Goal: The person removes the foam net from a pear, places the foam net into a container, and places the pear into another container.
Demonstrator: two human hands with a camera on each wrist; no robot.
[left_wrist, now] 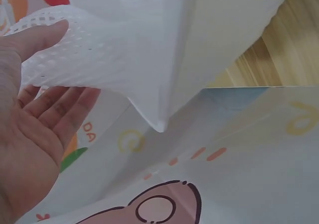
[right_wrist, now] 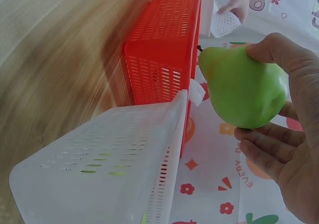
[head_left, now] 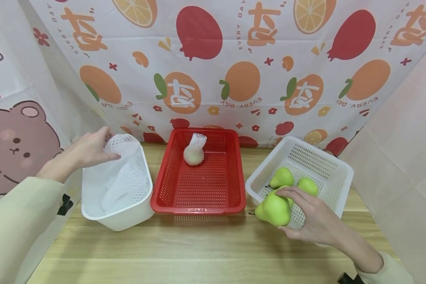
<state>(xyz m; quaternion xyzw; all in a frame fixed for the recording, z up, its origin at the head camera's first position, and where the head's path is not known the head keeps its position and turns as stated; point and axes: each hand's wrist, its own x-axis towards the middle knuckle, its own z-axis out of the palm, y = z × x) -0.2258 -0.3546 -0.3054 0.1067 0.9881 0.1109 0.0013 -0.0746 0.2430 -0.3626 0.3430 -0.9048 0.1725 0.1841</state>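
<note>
My left hand (head_left: 90,150) is at the far side of the white bin and holds a white foam net sleeve (head_left: 122,145) between thumb and fingers. More of these sleeves (head_left: 127,181) lie inside the bin. In the right wrist view, my right hand (right_wrist: 284,129) grips a green pear (right_wrist: 244,87) by its sides, its stem pointing away from the palm. The head view has this pear (head_left: 274,209) over the near left corner of the white basket, where several other pears (head_left: 308,186) lie, partly hidden behind it.
Between the two white containers stands a red basket (head_left: 207,211) holding a rounded thing in a foam net (head_left: 194,154). The white bin (head_left: 117,223) is on the left, the white perforated basket (head_left: 344,173) on the right. A fruit-printed curtain (head_left: 206,90) hangs behind the wooden table (head_left: 198,252).
</note>
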